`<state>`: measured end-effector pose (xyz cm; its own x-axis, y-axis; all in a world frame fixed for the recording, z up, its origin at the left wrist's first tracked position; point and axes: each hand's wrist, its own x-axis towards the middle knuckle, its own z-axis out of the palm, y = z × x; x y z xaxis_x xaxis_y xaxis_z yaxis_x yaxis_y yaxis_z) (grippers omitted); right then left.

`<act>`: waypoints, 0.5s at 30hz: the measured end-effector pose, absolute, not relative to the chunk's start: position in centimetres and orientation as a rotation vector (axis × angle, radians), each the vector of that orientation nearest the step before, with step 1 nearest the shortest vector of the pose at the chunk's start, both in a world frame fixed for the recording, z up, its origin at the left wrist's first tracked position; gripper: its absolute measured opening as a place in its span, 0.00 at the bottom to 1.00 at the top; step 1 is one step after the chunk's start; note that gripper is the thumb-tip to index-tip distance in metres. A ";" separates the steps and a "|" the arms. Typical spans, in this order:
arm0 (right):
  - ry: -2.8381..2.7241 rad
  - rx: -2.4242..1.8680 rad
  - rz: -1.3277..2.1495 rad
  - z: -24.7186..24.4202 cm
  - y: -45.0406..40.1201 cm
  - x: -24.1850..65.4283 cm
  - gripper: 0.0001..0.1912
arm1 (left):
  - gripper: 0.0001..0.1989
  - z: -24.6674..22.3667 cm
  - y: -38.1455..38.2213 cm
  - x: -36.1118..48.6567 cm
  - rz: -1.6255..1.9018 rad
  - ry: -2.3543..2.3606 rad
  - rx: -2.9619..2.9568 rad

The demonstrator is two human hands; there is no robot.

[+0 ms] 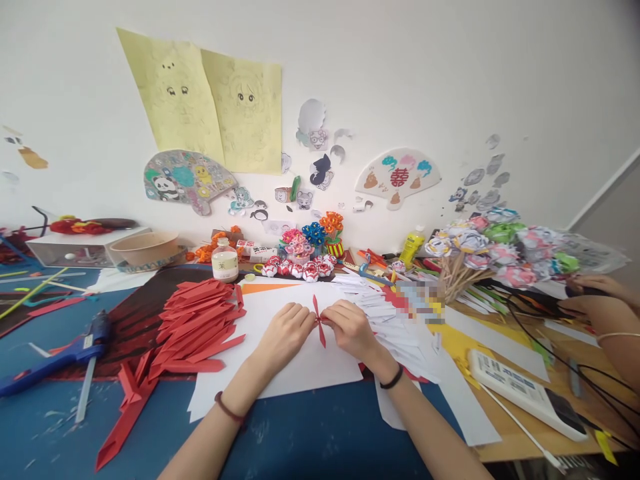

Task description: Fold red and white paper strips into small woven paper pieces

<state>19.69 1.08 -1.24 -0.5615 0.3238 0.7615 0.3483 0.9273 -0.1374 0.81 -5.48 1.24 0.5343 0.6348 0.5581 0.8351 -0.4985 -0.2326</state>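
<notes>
Both hands meet over white paper sheets point(280, 373) in the middle of the table. Between my left hand point(291, 327) and my right hand point(351, 325) stands a folded red paper piece point(321, 337), its pointed ends showing above and below my fingers. Each hand has its fingers pinched closed on it from its own side. A heap of folded red paper strips point(193, 327) lies left of my left hand. Folded white paper strips point(383, 333) spread out to the right of my right hand.
A blue glue gun point(95, 340) lies at left. A glass bottle point(225, 261) stands behind the red heap. At right are paper flowers on sticks point(470, 267), a white power strip point(520, 390) and black cables. Another person's hand point(595, 293) shows at the right edge.
</notes>
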 end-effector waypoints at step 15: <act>-2.236 -0.453 -0.060 -0.6 0.9 20.1 0.08 | 0.12 1.6 -5.5 0.8 -0.528 -1.115 -2.417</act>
<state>20.10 0.94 -0.57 -0.5879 0.3017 0.7506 0.3417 0.9336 -0.1076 0.76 -5.51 1.59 0.6054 0.6179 0.5017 0.7796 -0.5873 -0.2174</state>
